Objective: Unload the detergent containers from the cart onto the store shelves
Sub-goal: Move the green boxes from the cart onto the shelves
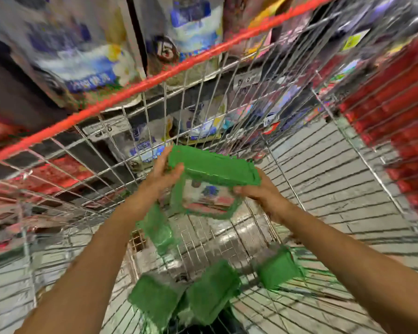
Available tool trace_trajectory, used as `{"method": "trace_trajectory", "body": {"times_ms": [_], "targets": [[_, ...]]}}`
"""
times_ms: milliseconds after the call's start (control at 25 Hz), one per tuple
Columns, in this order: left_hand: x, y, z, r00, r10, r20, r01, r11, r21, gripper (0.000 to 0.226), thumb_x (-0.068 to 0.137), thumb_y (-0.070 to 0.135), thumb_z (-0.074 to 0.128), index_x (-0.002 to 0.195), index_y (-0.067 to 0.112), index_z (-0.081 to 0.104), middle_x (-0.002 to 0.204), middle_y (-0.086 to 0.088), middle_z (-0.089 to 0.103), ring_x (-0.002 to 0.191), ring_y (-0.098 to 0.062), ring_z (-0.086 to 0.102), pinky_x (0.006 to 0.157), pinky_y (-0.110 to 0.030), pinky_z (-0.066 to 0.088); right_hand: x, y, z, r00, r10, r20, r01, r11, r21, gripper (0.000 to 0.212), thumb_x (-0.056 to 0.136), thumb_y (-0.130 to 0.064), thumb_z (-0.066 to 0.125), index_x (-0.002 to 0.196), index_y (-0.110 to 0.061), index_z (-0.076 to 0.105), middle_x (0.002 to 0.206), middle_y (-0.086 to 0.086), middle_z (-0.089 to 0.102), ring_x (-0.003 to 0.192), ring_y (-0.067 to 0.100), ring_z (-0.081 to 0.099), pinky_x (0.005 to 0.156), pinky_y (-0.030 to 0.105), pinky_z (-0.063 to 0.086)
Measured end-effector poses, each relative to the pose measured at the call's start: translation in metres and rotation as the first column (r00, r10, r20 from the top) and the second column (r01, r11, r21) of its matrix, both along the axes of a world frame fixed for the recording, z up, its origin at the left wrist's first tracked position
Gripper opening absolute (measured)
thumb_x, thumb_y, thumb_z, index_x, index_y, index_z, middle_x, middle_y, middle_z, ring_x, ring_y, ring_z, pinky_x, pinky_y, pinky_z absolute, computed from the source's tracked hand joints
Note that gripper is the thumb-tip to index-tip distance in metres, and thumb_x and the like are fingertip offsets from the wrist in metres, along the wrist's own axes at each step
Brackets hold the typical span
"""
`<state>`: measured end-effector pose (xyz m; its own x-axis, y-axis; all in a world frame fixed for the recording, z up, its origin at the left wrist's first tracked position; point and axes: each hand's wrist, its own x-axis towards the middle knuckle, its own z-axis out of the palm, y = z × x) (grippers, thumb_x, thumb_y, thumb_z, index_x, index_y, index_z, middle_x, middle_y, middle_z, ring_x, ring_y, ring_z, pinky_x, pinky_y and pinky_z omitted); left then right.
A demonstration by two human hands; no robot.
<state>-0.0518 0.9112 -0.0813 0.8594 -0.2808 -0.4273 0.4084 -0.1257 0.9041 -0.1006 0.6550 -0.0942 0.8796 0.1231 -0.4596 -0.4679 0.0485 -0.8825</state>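
The fingers (pixel 240 190) of the right hand (pixel 261 192) and of the left hand (pixel 161 175) were curled round a green-lidded detergent container (pixel 212 169), which was held up inside the wire cart (pixel 155 81). In the head view, at least four more green containers (pixel 211 289) were seen on the cart bottom, so unloading was judged unfinished. Stocked store shelves (pixel 106 128) were located just beyond the cart, and a pale tiled floor (pixel 323 169) was visible beneath. Fine detail was blurred.

cart (pixel 155 80) open above, wire sides (pixel 362 150) fencing it round, green tubs (pixel 211 289) crowding near floor
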Motion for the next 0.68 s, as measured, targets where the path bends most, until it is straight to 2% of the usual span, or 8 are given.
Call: {"method": "trace_trajectory", "body": {"times_ms": [80, 120, 200, 280, 360, 440, 520, 680], "targets": [[-0.013, 0.001, 0.029, 0.999, -0.028, 0.023, 0.029, 0.998, -0.048, 0.083, 0.082, 0.006, 0.062, 0.150, 0.023, 0.018, 0.133, 0.001, 0.053, 0.119, -0.012, 0.054, 0.084, -0.008, 0.047, -0.005, 0.004, 0.033, 0.999, -0.028, 0.016, 0.028, 0.999, 0.023, 0.058, 0.056, -0.029, 0.078, 0.110, -0.019, 0.061, 0.097, -0.004, 0.075, 0.091, 0.014, 0.071, 0.075, 0.023, 0.056], [-0.022, -0.001, 0.044, 0.999, -0.029, 0.024, 0.030, 0.997, -0.075, 0.084, 0.077, 0.010, 0.065, 0.147, 0.023, 0.022, 0.122, 0.010, 0.059, 0.111, -0.004, 0.059, 0.078, -0.007, 0.049, -0.010, 0.007, 0.049, 0.998, -0.054, 0.029, 0.053, 0.998, 0.034, 0.052, 0.059, -0.031, 0.077, 0.107, -0.020, 0.062, 0.094, -0.005, 0.076, 0.087, 0.013, 0.072, 0.072, 0.021, 0.055], [-0.041, -0.003, 0.075, 0.999, 0.033, 0.024, -0.030, 0.992, -0.124, 0.070, 0.068, 0.023, 0.066, 0.130, 0.033, 0.036, 0.105, 0.024, 0.063, 0.087, 0.014, 0.064, 0.065, -0.004, 0.049, -0.018, 0.018, 0.077, 0.989, -0.134, 0.064, 0.130, 0.990, 0.053, 0.052, 0.063, -0.037, 0.074, 0.109, -0.015, 0.064, 0.097, 0.002, 0.075, 0.089, 0.020, 0.071, 0.075, 0.030, 0.056], [-0.058, -0.006, 0.097, 0.991, 0.132, -0.009, -0.132, 0.971, -0.197, 0.067, 0.063, 0.030, 0.071, 0.123, 0.039, 0.042, 0.105, 0.015, 0.069, 0.081, 0.004, 0.070, 0.061, -0.014, 0.055, -0.028, 0.034, 0.100, 0.974, -0.216, 0.066, 0.206, 0.970, 0.130, 0.064, 0.070, -0.042, 0.071, 0.120, -0.003, 0.060, 0.111, 0.018, 0.070, 0.101, 0.034, 0.067, 0.088, 0.046, 0.054], [-0.069, -0.007, 0.119, 0.973, 0.226, -0.055, -0.232, 0.934, -0.272, 0.087, 0.056, 0.040, 0.084, 0.130, 0.046, 0.038, 0.106, 0.013, 0.072, 0.087, -0.013, 0.073, 0.062, -0.029, 0.059, -0.037, 0.051, 0.126, 0.964, -0.265, 0.011, 0.257, 0.945, 0.204, 0.073, 0.076, -0.045, 0.071, 0.128, 0.003, 0.053, 0.121, 0.028, 0.062, 0.111, 0.043, 0.061, 0.097, 0.057, 0.047], [-0.075, -0.002, 0.137, 0.953, 0.300, -0.051, -0.300, 0.897, -0.326, 0.098, 0.054, 0.040, 0.088, 0.136, 0.046, 0.034, 0.109, 0.013, 0.072, 0.092, -0.019, 0.073, 0.064, -0.033, 0.059, -0.044, 0.061, 0.149, 0.961, -0.278, 0.012, 0.271, 0.944, 0.190, 0.075, 0.076, -0.052, 0.064, 0.126, 0.003, 0.056, 0.122, 0.028, 0.062, 0.113, 0.044, 0.060, 0.100, 0.059, 0.045], [-0.080, 0.005, 0.155, 0.940, 0.341, -0.023, -0.327, 0.875, -0.357, 0.098, 0.057, 0.036, 0.088, 0.140, 0.040, 0.036, 0.111, 0.007, 0.073, 0.093, -0.021, 0.073, 0.063, -0.032, 0.059, -0.049, 0.067, 0.170, 0.965, -0.256, 0.061, 0.244, 0.958, 0.154, 0.074, 0.074, -0.058, 0.061, 0.121, -0.001, 0.063, 0.116, 0.023, 0.067, 0.108, 0.039, 0.064, 0.098, 0.055, 0.048], [-0.103, 0.015, 0.178, 0.894, 0.447, -0.039, -0.415, 0.792, -0.448, 0.111, 0.042, 0.041, 0.093, 0.140, 0.035, 0.042, 0.114, 0.000, 0.072, 0.090, -0.022, 0.074, 0.061, -0.032, 0.059, -0.068, 0.083, 0.196, 0.958, -0.259, 0.124, 0.235, 0.955, 0.181, 0.072, 0.076, -0.060, 0.061, 0.122, -0.004, 0.062, 0.117, 0.020, 0.068, 0.108, 0.038, 0.065, 0.097, 0.055, 0.049]]}}
